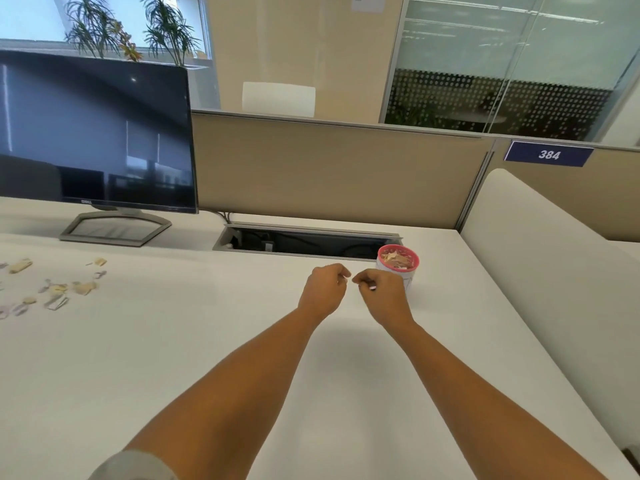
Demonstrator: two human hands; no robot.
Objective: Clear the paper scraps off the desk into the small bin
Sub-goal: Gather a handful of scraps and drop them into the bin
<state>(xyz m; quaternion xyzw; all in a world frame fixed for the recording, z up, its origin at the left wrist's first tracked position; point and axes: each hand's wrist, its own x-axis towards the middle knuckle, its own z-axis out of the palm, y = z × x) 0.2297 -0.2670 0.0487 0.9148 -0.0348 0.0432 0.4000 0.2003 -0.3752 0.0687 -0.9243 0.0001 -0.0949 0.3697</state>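
A small white bin (408,276) with a pink rim stands on the white desk (214,341) at the right, near the cable slot; paper scraps lie inside it. My right hand (382,294) is just left of the bin, fingers curled, pinching a tiny pale pink scrap (372,288). My left hand (325,289) is close beside it, fingers curled with thumb and fingertip together on what looks like a small white speck. Several loose paper scraps (55,291) lie far to the left on the desk, in front of the monitor.
A dark monitor (97,133) on a grey stand (114,228) sits at the back left. An open cable slot (304,242) runs along the back behind the bin. A beige partition (329,174) closes the back, and a white side panel (540,258) borders the right.
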